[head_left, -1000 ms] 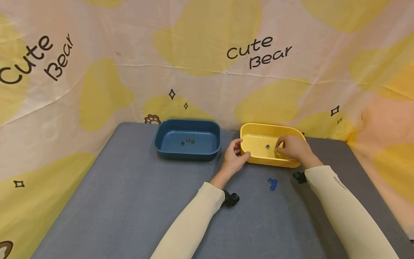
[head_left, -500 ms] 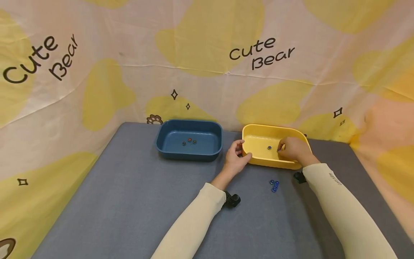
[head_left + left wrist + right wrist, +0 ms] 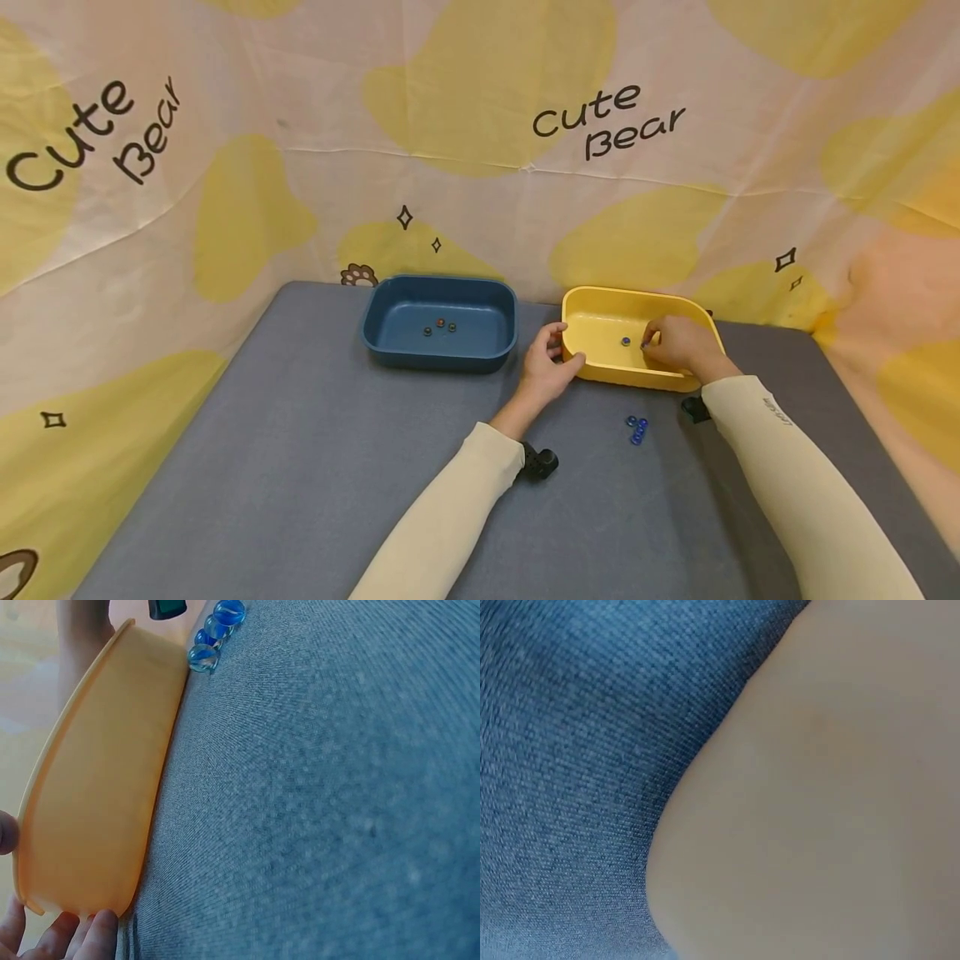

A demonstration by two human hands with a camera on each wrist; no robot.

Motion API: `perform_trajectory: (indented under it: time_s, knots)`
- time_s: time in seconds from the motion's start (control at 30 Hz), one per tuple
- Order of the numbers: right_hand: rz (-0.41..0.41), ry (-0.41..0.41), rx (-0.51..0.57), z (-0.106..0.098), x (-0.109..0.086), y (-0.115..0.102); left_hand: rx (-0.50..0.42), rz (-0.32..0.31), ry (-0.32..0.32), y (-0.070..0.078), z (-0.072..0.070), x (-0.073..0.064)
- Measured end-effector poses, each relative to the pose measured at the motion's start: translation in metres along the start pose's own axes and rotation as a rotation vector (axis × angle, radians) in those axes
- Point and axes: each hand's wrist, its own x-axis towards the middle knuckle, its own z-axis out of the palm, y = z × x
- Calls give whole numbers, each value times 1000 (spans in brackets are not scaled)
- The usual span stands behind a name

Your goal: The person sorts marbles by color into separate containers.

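Note:
At the left end of a yellow plastic bin (image 3: 637,377), my left hand (image 3: 547,367) grips the wall with thumb and curled fingers. The left wrist view shows its fingers (image 3: 101,934) against the outside of that bin. My right hand (image 3: 681,343) reaches inside and pinches a small blue marble (image 3: 642,345) low near the floor; the fingers mostly hide it. A second blue marble (image 3: 626,342) lies on the bin floor to its left. Several blue glass marbles (image 3: 217,628) sit clustered on the table in front of the bin. Skin fills most of the right wrist view.
To the left stands a dark blue bin (image 3: 438,360) with 3 dark or reddish marbles (image 3: 440,323) inside. Both bins rest on a grey-blue cloth-covered table (image 3: 300,467), close to a patterned fabric backdrop (image 3: 480,208).
Both hands stay at the yellow bin. The right hand shifts only slightly with its marble. The whole head view drifts a little, so everything appears moved slightly right.

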Motion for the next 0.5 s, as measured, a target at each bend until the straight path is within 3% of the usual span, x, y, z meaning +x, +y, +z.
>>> perform_trajectory:
  time_s: [0.5]
  knots:
    - [36, 1, 88, -16, -13, -8, -4, 1, -2, -1, -1, 0]
